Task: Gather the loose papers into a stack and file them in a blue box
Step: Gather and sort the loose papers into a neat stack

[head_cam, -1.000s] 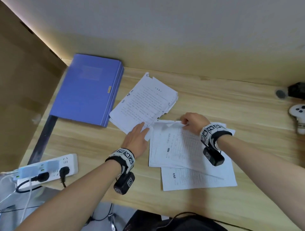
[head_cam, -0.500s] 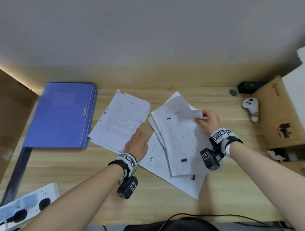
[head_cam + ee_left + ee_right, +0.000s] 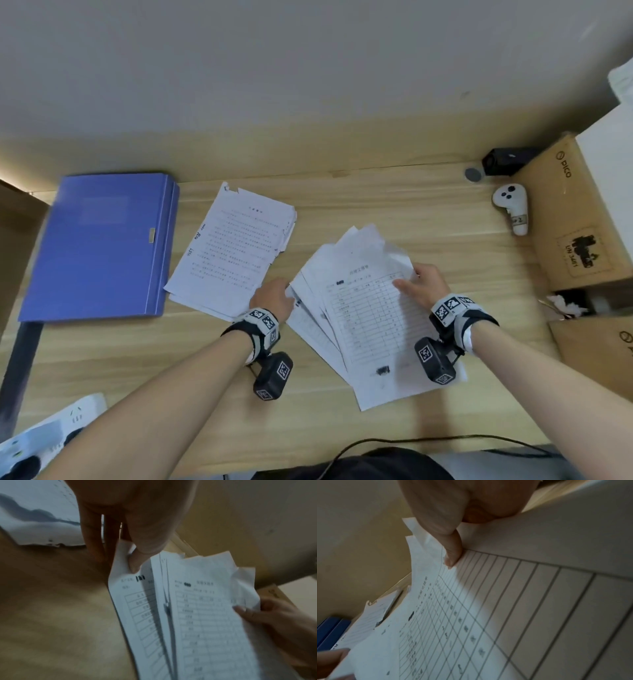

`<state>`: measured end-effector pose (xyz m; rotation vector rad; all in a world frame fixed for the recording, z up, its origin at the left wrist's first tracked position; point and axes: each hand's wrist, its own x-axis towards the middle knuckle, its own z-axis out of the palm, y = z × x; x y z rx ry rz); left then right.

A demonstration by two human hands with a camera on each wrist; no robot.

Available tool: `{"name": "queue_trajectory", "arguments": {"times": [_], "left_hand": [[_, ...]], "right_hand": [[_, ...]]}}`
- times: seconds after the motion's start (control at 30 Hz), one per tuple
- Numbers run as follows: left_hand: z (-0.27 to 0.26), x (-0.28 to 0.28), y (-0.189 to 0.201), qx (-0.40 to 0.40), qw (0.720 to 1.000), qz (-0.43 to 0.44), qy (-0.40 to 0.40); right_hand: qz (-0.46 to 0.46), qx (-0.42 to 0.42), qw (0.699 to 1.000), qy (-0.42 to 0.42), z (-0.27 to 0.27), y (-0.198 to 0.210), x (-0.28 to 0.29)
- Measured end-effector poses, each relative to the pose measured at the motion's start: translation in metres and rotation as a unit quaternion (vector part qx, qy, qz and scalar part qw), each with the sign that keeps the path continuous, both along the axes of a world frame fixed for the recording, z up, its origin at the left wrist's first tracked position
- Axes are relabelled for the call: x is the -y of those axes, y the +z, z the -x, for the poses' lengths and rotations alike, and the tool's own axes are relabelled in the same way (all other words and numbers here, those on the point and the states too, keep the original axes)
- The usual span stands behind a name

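A fanned bundle of printed table sheets (image 3: pixel 363 308) lies tilted on the wooden desk (image 3: pixel 445 246). My right hand (image 3: pixel 423 282) grips the bundle's upper right edge, thumb on top of the sheets (image 3: pixel 471 615). My left hand (image 3: pixel 274 298) pinches the bundle's left corner, thumb on the bottom sheet (image 3: pixel 137 601). A second pile of text pages (image 3: pixel 233 250) lies flat to the left, its corner beside my left hand. The shut blue box (image 3: pixel 99 243) rests at the far left of the desk.
A white controller (image 3: pixel 512 207), a black device (image 3: pixel 507 161) and brown cardboard boxes (image 3: pixel 568 219) crowd the right side. A white power strip (image 3: pixel 51 435) sits at the near left corner. A black cable (image 3: pixel 428 440) runs along the front edge.
My right hand has lifted and swung the table sheets to the right, fanning them. My left hand left the text pile and took the bundle's left corner. The view shifted rightward.
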<state>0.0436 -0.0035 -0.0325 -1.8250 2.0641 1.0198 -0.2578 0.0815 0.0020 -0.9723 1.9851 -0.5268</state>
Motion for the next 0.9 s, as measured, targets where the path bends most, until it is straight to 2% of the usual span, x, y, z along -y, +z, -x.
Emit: {"name": "queue_trajectory", "arguments": {"times": [0.1, 0.17, 0.23, 0.3, 0.33, 0.37, 0.43, 0.5, 0.63, 0.73, 0.8, 0.9], "left_hand": [[0.004, 0.019, -0.001, -0.047, 0.995, 0.009, 0.088], [0.006, 0.031, -0.004, -0.113, 0.980, -0.012, 0.166], [0.013, 0.041, -0.005, -0.195, 0.944, -0.055, 0.259], [0.023, 0.046, -0.001, -0.275, 0.890, -0.104, 0.348], [0.026, 0.045, 0.004, -0.298, 0.880, -0.122, 0.350], [0.029, 0.042, 0.007, -0.299, 0.892, -0.127, 0.316], [0.029, 0.036, 0.002, -0.241, 0.942, -0.089, 0.217], [0.025, 0.032, -0.006, -0.211, 0.962, -0.047, 0.168], [0.019, 0.036, 0.002, -0.275, 0.943, -0.044, 0.181], [0.006, 0.049, 0.014, -0.310, 0.937, -0.037, 0.159], [-0.005, 0.060, 0.019, -0.313, 0.937, -0.036, 0.150], [-0.024, 0.076, 0.014, -0.272, 0.947, 0.010, 0.172]], "right_hand": [[-0.011, 0.006, 1.000, 0.003, -0.003, -0.014, 0.001], [-0.014, -0.001, 1.000, 0.003, -0.006, -0.023, 0.002], [-0.013, -0.037, 0.999, 0.010, -0.008, -0.033, 0.004], [-0.011, -0.068, 0.997, 0.023, -0.012, -0.041, 0.007], [-0.009, -0.070, 0.997, 0.024, -0.015, -0.043, 0.009], [-0.005, -0.069, 0.997, 0.020, -0.018, -0.046, 0.011], [0.003, -0.074, 0.997, 0.022, -0.025, -0.049, 0.013], [0.004, -0.089, 0.995, 0.041, -0.029, -0.049, 0.014], [0.027, -0.090, 0.995, 0.042, -0.028, -0.049, 0.019], [0.021, 0.004, 1.000, 0.017, -0.029, -0.043, 0.025], [0.017, 0.073, 0.997, 0.004, -0.036, -0.033, 0.029], [0.042, 0.094, 0.995, -0.006, -0.043, -0.029, 0.037]]}}
